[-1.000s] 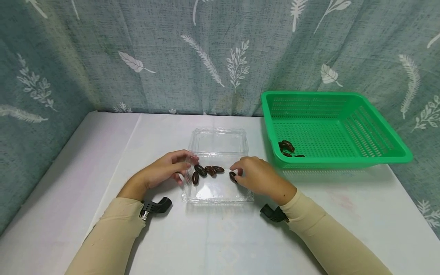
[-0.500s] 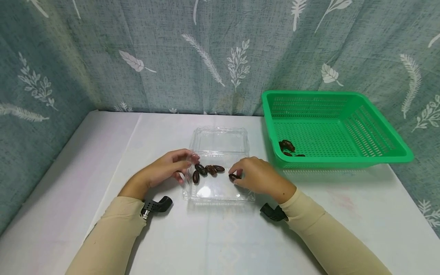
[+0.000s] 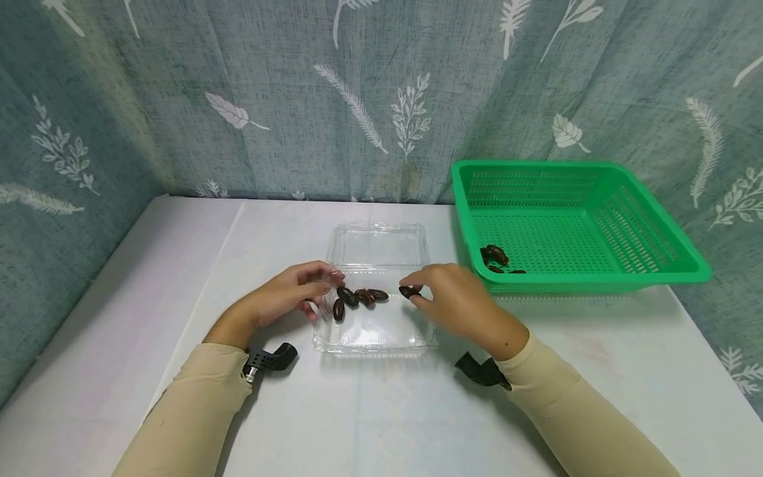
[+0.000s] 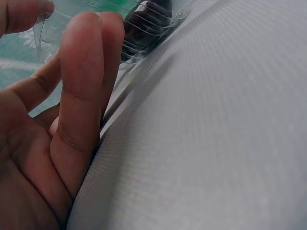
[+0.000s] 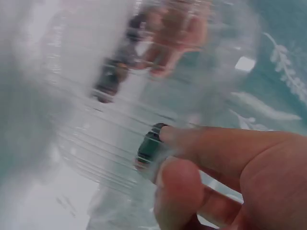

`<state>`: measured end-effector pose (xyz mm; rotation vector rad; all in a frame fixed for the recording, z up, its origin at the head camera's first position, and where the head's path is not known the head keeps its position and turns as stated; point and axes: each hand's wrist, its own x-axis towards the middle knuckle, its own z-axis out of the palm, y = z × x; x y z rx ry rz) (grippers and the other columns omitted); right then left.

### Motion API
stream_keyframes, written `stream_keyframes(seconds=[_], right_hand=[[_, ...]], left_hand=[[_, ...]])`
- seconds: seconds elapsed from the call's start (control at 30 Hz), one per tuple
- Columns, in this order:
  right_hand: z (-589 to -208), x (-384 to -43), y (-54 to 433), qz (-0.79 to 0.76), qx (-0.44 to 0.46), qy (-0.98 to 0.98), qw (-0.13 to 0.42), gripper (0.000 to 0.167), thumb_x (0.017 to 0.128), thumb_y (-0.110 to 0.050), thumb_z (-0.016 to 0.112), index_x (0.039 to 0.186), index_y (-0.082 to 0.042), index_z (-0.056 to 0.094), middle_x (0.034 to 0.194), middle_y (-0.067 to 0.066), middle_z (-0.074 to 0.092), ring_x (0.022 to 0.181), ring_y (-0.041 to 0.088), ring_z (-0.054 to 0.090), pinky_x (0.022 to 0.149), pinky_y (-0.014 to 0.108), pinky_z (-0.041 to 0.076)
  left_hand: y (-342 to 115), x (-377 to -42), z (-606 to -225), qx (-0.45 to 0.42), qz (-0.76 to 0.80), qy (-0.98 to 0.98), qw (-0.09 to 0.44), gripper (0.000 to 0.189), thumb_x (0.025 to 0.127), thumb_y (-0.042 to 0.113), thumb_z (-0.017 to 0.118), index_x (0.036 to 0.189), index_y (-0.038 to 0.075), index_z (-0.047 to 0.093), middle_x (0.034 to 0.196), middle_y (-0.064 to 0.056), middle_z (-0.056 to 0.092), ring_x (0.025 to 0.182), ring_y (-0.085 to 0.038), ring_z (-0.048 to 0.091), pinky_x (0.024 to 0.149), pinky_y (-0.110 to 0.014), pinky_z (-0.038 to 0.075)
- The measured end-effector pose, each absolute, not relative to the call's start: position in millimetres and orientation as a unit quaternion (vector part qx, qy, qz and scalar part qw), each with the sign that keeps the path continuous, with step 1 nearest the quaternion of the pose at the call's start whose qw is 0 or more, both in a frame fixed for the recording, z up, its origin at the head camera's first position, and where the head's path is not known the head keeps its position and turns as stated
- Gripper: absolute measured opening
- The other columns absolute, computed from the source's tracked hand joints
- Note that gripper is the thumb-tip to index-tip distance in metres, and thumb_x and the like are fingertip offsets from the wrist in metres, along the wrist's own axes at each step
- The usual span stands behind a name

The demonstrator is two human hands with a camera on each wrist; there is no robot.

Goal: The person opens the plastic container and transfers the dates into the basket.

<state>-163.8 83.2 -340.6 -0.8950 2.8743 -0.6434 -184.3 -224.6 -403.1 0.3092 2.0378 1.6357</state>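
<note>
A clear plastic clamshell box lies on the table, its lid folded back. Several dark brown, glossy dates sit in the left half of its tray. My left hand rests at the box's left side, fingertips right against the ribbed wall. With thumb and forefinger my right hand pinches one date over the tray's right part, apart from the others. The right wrist view looks through the blurred plastic wall.
A green perforated basket stands at the back right, with several more dates in its near left corner. A leaf-patterned curtain hangs behind the white table.
My right hand has risen and moved slightly away from me, with the date pinched in its fingers. The left hand and the other dates have stayed put.
</note>
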Motion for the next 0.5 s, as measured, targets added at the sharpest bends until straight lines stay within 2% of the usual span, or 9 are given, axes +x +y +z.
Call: stream_keyframes(seconds=[0.1, 0.17, 0.27, 0.37, 0.43, 0.5], right_hand=[[-334, -162, 87, -0.223, -0.295, 0.929, 0.018, 0.027, 0.091, -0.015, 0.073, 0.118, -0.016, 0.075, 0.111, 0.0, 0.076, 0.098, 0.019, 0.071, 0.065, 0.029, 0.051], [-330, -161, 90, -0.233, -0.303, 0.924, 0.0, 0.028, 0.09, -0.013, 0.074, 0.118, -0.015, 0.075, 0.11, 0.0, 0.076, 0.101, 0.02, 0.071, 0.07, 0.029, 0.053], [-325, -162, 95, -0.245, -0.316, 0.916, -0.032, 0.029, 0.09, -0.011, 0.074, 0.118, -0.014, 0.075, 0.108, 0.001, 0.077, 0.098, 0.019, 0.072, 0.07, 0.029, 0.053], [-321, -163, 99, -0.259, -0.317, 0.91, -0.068, 0.029, 0.089, -0.01, 0.075, 0.118, -0.014, 0.075, 0.108, 0.001, 0.077, 0.072, 0.016, 0.067, 0.06, 0.026, 0.049], [-317, -164, 102, -0.267, -0.313, 0.907, -0.092, 0.029, 0.089, -0.011, 0.075, 0.118, -0.015, 0.075, 0.108, 0.0, 0.076, 0.058, 0.012, 0.056, 0.054, 0.025, 0.045], [-315, -166, 106, -0.274, -0.306, 0.905, -0.113, 0.03, 0.089, -0.01, 0.075, 0.118, -0.015, 0.075, 0.107, 0.0, 0.076, 0.051, 0.01, 0.044, 0.049, 0.024, 0.04]], left_hand=[[-224, -184, -404, 0.112, 0.602, 0.749, 0.254, 0.043, 0.101, 0.016, 0.055, 0.139, -0.003, 0.047, 0.144, -0.024, 0.049, 0.089, -0.014, 0.059, 0.064, -0.032, 0.06], [-224, -184, -404, 0.113, 0.602, 0.748, 0.254, 0.044, 0.101, 0.016, 0.055, 0.139, -0.003, 0.047, 0.144, -0.024, 0.049, 0.09, -0.014, 0.059, 0.065, -0.032, 0.06], [-224, -184, -404, 0.112, 0.601, 0.749, 0.255, 0.044, 0.101, 0.017, 0.055, 0.139, -0.003, 0.047, 0.145, -0.024, 0.048, 0.093, -0.014, 0.059, 0.065, -0.032, 0.06], [-224, -184, -404, 0.112, 0.599, 0.75, 0.255, 0.044, 0.101, 0.017, 0.056, 0.139, -0.003, 0.047, 0.146, -0.024, 0.048, 0.097, -0.014, 0.058, 0.065, -0.032, 0.061], [-224, -184, -404, 0.112, 0.598, 0.752, 0.254, 0.044, 0.101, 0.017, 0.056, 0.139, -0.003, 0.047, 0.146, -0.024, 0.048, 0.098, -0.013, 0.058, 0.066, -0.032, 0.06], [-224, -184, -404, 0.114, 0.598, 0.752, 0.253, 0.044, 0.101, 0.017, 0.055, 0.139, -0.003, 0.047, 0.146, -0.024, 0.048, 0.099, -0.013, 0.058, 0.065, -0.032, 0.06]])
